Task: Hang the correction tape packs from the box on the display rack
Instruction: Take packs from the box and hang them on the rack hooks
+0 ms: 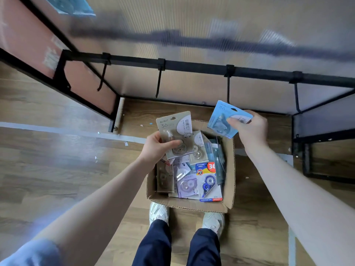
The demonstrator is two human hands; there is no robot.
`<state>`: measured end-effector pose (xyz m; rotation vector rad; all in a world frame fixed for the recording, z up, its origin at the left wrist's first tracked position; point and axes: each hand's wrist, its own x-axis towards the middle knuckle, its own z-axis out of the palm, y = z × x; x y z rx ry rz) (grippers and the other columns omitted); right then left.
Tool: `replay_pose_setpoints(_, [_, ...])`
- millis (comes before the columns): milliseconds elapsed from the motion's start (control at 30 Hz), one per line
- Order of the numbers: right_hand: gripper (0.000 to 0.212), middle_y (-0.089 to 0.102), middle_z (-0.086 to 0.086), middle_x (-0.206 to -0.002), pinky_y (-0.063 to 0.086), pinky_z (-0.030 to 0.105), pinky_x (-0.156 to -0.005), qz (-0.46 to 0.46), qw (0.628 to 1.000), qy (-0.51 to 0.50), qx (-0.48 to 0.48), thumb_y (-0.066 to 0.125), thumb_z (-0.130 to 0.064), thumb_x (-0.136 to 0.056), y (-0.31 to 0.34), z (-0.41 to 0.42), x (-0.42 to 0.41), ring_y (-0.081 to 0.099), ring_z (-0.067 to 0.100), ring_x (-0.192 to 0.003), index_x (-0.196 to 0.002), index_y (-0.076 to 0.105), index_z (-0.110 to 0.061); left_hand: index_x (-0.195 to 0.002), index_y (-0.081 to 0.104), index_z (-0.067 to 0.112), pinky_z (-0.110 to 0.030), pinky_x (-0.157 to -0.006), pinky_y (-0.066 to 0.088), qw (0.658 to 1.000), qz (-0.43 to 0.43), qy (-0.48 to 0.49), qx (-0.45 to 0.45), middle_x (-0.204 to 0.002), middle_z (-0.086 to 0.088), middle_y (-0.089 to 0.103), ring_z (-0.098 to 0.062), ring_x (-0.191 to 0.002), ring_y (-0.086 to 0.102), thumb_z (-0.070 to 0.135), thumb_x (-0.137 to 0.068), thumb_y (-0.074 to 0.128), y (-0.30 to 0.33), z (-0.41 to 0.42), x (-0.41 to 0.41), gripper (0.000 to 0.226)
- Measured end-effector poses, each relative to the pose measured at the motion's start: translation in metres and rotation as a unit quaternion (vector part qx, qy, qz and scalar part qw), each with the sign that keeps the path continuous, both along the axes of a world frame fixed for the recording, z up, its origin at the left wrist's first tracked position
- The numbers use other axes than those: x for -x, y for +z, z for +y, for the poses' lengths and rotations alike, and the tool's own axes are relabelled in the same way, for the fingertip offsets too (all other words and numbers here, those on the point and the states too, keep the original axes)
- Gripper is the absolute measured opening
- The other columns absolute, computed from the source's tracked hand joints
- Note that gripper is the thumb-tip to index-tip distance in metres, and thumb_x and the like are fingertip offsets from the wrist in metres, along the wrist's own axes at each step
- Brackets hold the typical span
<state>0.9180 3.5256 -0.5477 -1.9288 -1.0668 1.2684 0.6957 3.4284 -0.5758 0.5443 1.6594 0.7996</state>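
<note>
- Currently mid-transfer: two correction tape packs lifted clear of the cardboard box (pixel 229 191), none yet on the display rack (pixel 192 68).
- Left hand (pixel 156 148) at frame centre, fingers and thumb pinching the beige pack (pixel 175 131) by its lower half, card upright, held above the box opening.
- Right hand (pixel 249 127) right of centre, gripping the blue pack (pixel 221 120) by its right edge, card tilted, hang hole toward the top.
- Blue pack just below the third hook (pixel 228 89) from the left, near its tip but apart from it.
- Four black hooks hanging from the rack's crossbar across the upper half of the frame, all bare; upper rail blurred, contents not readable.
- Box on the wooden floor (pixel 57 169) at lower centre, between the rack and the person's white shoes (pixel 158 213), holding many more packs, among them a blue-and-yellow pack (pixel 209 179) and a lilac pack (pixel 187 186).
- Likely step: threading the blue pack onto that third hook.
- Next move probably calls for lining the hang hole up with the hook tip, sliding the card back along the prong, then releasing.
- Beige pack probably next, onto a neighbouring hook.
</note>
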Motion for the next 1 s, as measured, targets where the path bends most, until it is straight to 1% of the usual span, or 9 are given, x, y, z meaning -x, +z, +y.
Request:
replay_pose_setpoints(67, [0.018, 0.066, 0.002, -0.092, 0.047, 0.015, -0.052, 0.004, 1.000, 0.007, -0.015, 0.075, -0.010, -0.077, 0.019, 0.003, 0.001, 0.060, 0.004, -0.069, -0.083, 0.059, -0.014, -0.103, 0.063, -0.008, -0.041, -0.086, 0.056, 1.000, 0.007, 0.009, -0.013, -0.101, -0.016, 0.071, -0.026, -0.090, 0.069, 0.004, -0.071, 0.081, 0.017, 0.006, 0.000, 0.038])
replay_pose_setpoints(133, [0.020, 0.062, -0.003, -0.089, 0.043, 0.013, -0.044, 0.007, 1.000, 0.005, -0.013, 0.074, -0.016, -0.080, 0.038, 0.005, 0.004, 0.058, -0.001, -0.067, -0.077, 0.054, -0.018, -0.098, 0.065, -0.003, -0.035, -0.082, 0.057, 0.999, 0.007, 0.018, -0.030, -0.096, -0.011, 0.072, -0.020, -0.085, 0.069, 0.001, -0.072, 0.079, 0.035, 0.011, 0.000, 0.030])
replay_pose_setpoints(200, [0.025, 0.061, -0.006, -0.090, 0.046, 0.018, -0.050, 0.005, 1.000, 0.015, -0.014, 0.072, -0.021, -0.082, 0.057, 0.005, 0.008, 0.060, 0.002, -0.071, -0.074, 0.049, -0.026, -0.094, 0.066, 0.004, -0.026, -0.072, 0.057, 0.999, 0.001, 0.021, -0.047, -0.090, -0.004, 0.073, -0.013, -0.080, 0.070, 0.000, -0.072, 0.078, 0.054, 0.013, 0.003, 0.025])
replay_pose_setpoints(300, [0.024, 0.059, -0.007, -0.089, 0.048, 0.020, -0.054, -0.002, 0.999, 0.036, -0.032, 0.071, -0.021, -0.083, 0.085, 0.006, 0.018, 0.059, 0.003, -0.070, -0.074, 0.050, -0.025, -0.090, 0.065, 0.009, -0.017, -0.063, 0.053, 0.997, -0.001, 0.039, -0.073, -0.083, 0.002, 0.072, -0.006, -0.073, 0.069, -0.002, -0.074, 0.077, 0.084, 0.013, 0.011, 0.023])
replay_pose_setpoints(467, [0.019, 0.060, -0.005, -0.093, 0.043, 0.012, -0.047, 0.005, 0.996, 0.060, -0.073, 0.072, -0.018, -0.082, 0.133, 0.010, 0.040, 0.055, -0.004, -0.069, -0.089, 0.055, -0.016, -0.086, 0.065, 0.015, -0.014, -0.060, 0.051, 0.989, 0.015, 0.083, -0.118, -0.077, 0.009, 0.071, 0.000, -0.069, 0.067, -0.001, -0.076, 0.075, 0.132, 0.006, 0.038, 0.022])
replay_pose_setpoints(600, [0.026, 0.059, -0.005, -0.080, 0.038, 0.007, -0.040, 0.000, 0.993, 0.071, -0.093, 0.074, -0.014, -0.080, 0.162, 0.015, 0.065, 0.054, -0.001, -0.065, -0.069, 0.051, -0.019, -0.088, 0.065, 0.016, -0.013, -0.059, 0.050, 0.985, 0.033, 0.098, -0.139, -0.077, 0.010, 0.072, 0.000, -0.068, 0.067, 0.000, -0.076, 0.074, 0.159, 0.000, 0.065, 0.022])
replay_pose_setpoints(733, [0.021, 0.060, -0.006, -0.079, 0.043, 0.016, -0.052, -0.001, 0.991, 0.086, -0.101, 0.075, -0.017, -0.079, 0.176, 0.014, 0.094, 0.057, 0.003, -0.067, -0.074, 0.054, -0.018, -0.091, 0.064, 0.015, -0.011, -0.050, 0.045, 0.981, 0.052, 0.112, -0.152, -0.083, 0.004, 0.071, 0.001, -0.062, 0.065, 0.003, -0.077, 0.075, 0.177, -0.006, 0.091, 0.021])
replay_pose_setpoints(833, [0.017, 0.062, -0.003, -0.084, 0.049, 0.023, -0.062, 0.004, 0.990, 0.095, -0.108, 0.074, -0.017, -0.079, 0.181, 0.009, 0.118, 0.059, 0.008, -0.073, -0.082, 0.059, -0.013, -0.093, 0.066, 0.014, -0.015, -0.057, 0.051, 0.978, 0.063, 0.120, -0.158, -0.086, 0.004, 0.072, -0.004, -0.072, 0.069, 0.004, -0.077, 0.076, 0.185, -0.016, 0.112, 0.022])
replay_pose_setpoints(1000, [0.013, 0.059, -0.008, -0.083, 0.041, 0.006, -0.044, 0.037, 0.983, 0.126, -0.131, 0.071, -0.014, -0.083, 0.191, -0.003, 0.159, 0.054, -0.005, -0.070, -0.085, 0.058, -0.014, -0.094, 0.067, 0.013, -0.020, -0.062, 0.054, 0.974, 0.074, 0.136, -0.163, -0.085, 0.005, 0.074, -0.007, -0.076, 0.070, 0.003, -0.077, 0.076, 0.195, -0.035, 0.148, 0.021])
